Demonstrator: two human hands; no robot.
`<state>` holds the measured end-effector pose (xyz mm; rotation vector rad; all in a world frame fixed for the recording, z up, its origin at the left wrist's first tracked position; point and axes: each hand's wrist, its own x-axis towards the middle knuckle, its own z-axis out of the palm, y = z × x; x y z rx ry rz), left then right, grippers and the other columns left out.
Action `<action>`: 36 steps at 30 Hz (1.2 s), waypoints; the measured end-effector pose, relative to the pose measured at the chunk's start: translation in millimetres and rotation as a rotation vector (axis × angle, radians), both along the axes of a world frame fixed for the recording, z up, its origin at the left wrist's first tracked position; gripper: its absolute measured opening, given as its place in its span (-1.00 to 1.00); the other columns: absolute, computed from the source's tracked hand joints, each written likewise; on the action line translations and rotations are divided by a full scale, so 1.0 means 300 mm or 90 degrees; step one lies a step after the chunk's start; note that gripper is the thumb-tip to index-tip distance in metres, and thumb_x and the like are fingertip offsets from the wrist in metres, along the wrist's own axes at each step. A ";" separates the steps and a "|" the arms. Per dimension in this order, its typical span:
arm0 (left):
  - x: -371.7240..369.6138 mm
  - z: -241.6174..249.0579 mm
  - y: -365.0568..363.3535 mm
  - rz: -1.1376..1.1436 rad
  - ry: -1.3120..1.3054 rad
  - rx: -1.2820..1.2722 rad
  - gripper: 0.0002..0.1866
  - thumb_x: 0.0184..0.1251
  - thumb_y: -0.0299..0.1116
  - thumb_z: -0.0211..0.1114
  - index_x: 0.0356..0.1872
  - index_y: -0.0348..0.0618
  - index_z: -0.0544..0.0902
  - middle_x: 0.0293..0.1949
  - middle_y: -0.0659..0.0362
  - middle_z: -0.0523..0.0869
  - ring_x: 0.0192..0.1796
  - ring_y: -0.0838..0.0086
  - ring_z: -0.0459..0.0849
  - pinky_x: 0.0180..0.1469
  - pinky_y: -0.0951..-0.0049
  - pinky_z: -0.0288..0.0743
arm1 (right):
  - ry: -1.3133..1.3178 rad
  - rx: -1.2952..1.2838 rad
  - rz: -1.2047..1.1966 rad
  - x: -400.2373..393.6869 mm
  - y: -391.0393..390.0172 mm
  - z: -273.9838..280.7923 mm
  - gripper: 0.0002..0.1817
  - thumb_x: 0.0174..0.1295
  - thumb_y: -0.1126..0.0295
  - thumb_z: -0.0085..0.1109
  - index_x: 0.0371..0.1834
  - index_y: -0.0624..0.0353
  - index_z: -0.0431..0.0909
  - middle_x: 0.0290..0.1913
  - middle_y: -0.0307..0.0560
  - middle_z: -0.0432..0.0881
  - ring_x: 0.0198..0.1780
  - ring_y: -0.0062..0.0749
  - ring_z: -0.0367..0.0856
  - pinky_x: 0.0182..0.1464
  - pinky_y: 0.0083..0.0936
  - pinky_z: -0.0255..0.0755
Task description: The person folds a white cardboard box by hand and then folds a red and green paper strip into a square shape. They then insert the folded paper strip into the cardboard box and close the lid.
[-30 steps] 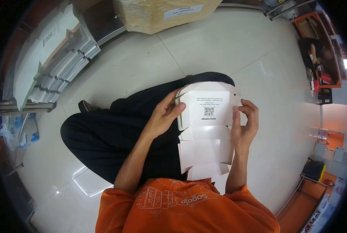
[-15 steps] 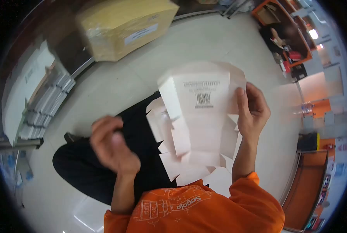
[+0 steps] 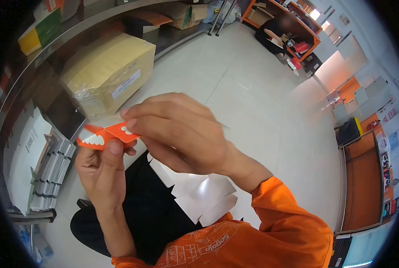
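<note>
Two hands on one piece: left hand (image 3: 102,183) and right hand (image 3: 186,129), both at the orange-and-white piece (image 3: 121,132), in front of the torso, off to the left.
Piece vs fingers: just beyond the left thumb, at the right hand's fingertips; left hand supports from the near side, right hand comes in from the right.
Long axis: roughly sideways, right end slightly higher, a crease near the middle.
Nearer hand: neither, both touch it.
Left fingers: closed in a pinch, thumb on the near edge, others curled behind.
Right fingers: extended close together, tips on the right end; thumb mostly hidden, can't tell if pinching.
Left arm pose: forearm rising steeply from the lap, palm inward.
Right arm pose: elbow out right, forearm slanting across, back of hand up.
Card blank: white, unfolded (image 3: 204,192), on the lap, below the right hand.
Carton stack: flat white (image 3: 52,178), left side.
Taped box: cardboard (image 3: 123,67), on the floor, farther out.
Far end: seated person (image 3: 268,35) by orange shelving.
</note>
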<state>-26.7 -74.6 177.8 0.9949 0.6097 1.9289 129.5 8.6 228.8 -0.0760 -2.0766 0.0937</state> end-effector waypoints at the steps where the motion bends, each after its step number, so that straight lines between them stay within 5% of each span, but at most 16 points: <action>1: -0.026 -0.047 0.015 0.060 0.052 0.001 -0.69 0.37 -0.40 0.37 0.04 -0.37 0.60 -0.06 0.04 0.72 -0.15 0.42 0.70 -0.14 0.42 0.60 | -0.010 -0.019 0.005 -0.022 0.000 -0.016 -0.68 0.06 0.51 0.34 -0.07 0.22 0.59 -0.04 -0.05 0.67 -0.03 -0.14 0.65 -0.04 -0.34 0.55; 6: -0.072 -0.112 0.012 0.223 0.120 -0.058 -0.79 0.32 -0.53 0.39 -0.08 -0.38 0.67 -0.18 0.08 0.76 -0.21 0.45 0.73 -0.17 0.46 0.63 | -0.060 -0.080 0.020 -0.098 0.014 -0.078 -0.65 -0.01 0.71 0.33 -0.10 0.24 0.64 0.00 0.08 0.71 -0.04 -0.08 0.71 -0.10 -0.38 0.63; 13: -0.112 -0.151 -0.003 0.131 -0.046 0.015 -0.74 0.42 -0.61 0.24 0.08 -0.44 0.59 0.00 -0.02 0.71 0.09 0.27 0.71 0.19 0.21 0.66 | -0.090 -0.127 0.023 -0.206 0.010 -0.104 -0.77 0.07 0.70 0.30 -0.19 0.32 0.57 -0.01 0.19 0.71 -0.07 -0.09 0.74 -0.07 -0.39 0.61; 16: -0.119 -0.143 -0.010 0.187 -0.032 0.042 -0.76 0.41 -0.62 0.25 0.05 -0.45 0.62 0.02 -0.03 0.70 0.07 0.28 0.72 0.19 0.20 0.67 | -0.109 -0.146 0.009 -0.235 -0.004 -0.086 -0.84 0.18 0.70 0.26 -0.21 0.34 0.51 0.01 0.27 0.71 0.00 -0.13 0.73 0.02 -0.38 0.58; 19: -0.158 -0.124 -0.026 0.220 -0.009 0.049 -0.77 0.36 -0.62 0.31 0.00 -0.44 0.64 -0.04 -0.01 0.73 0.01 0.35 0.73 0.15 0.30 0.66 | -0.103 -0.258 0.088 -0.255 0.003 -0.091 -0.81 0.11 0.65 0.33 -0.21 0.30 0.59 0.03 0.11 0.71 -0.03 -0.20 0.73 -0.01 -0.43 0.57; 21: -0.195 -0.135 -0.040 0.297 0.080 0.031 -0.76 0.33 -0.62 0.35 -0.01 -0.44 0.65 -0.08 0.00 0.74 -0.03 0.38 0.73 0.12 0.35 0.65 | -0.078 -0.500 0.214 -0.272 -0.004 -0.100 -0.86 0.15 0.63 0.34 -0.25 0.31 0.60 0.02 0.13 0.71 -0.01 -0.25 0.72 0.02 -0.43 0.56; 23: -0.213 -0.138 -0.045 0.375 0.123 -0.002 -0.86 0.28 -0.66 0.35 -0.15 -0.42 0.73 -0.19 0.09 0.78 -0.12 0.53 0.71 -0.05 0.53 0.58 | -0.083 -0.442 0.193 -0.297 -0.015 -0.114 -0.87 0.14 0.63 0.36 -0.26 0.31 0.61 0.01 0.13 0.71 -0.01 -0.26 0.72 0.03 -0.43 0.55; 36: -0.195 -0.181 -0.013 0.288 0.064 -0.001 -0.85 0.31 -0.64 0.33 -0.14 -0.38 0.76 -0.11 0.05 0.76 -0.10 0.47 0.73 -0.03 0.52 0.61 | -0.080 -0.210 0.052 -0.317 -0.010 -0.127 -0.84 0.05 0.61 0.45 -0.30 0.30 0.69 -0.01 0.09 0.69 0.02 -0.22 0.69 0.07 -0.41 0.53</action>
